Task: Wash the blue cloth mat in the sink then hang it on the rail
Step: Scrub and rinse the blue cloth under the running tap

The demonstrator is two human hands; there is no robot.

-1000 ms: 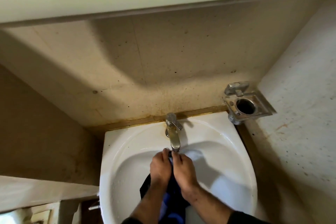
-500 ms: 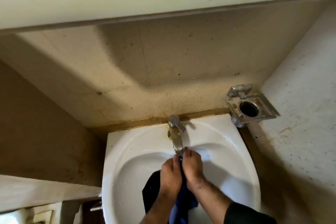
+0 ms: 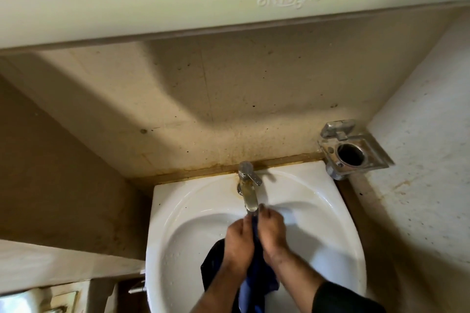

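I see the mat (image 3: 256,284) hanging dark and blue down into the sink (image 3: 178,211), its upper fold pinched between my left hand (image 3: 237,244) and right hand (image 3: 273,231), each grip clenched on the cloth. At 12 o'clock, the tap (image 3: 249,190) spout nearly touches the fingertips. At 2 o'clock sits a metal holder (image 3: 353,150).

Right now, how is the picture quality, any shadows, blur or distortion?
Head view: wide-angle bending curves the cabinet edge; the cabinet casts a broad shadow on the wall; both hands and the blue cloth mat look slightly motion-blurred; soft glare on the sink rim.
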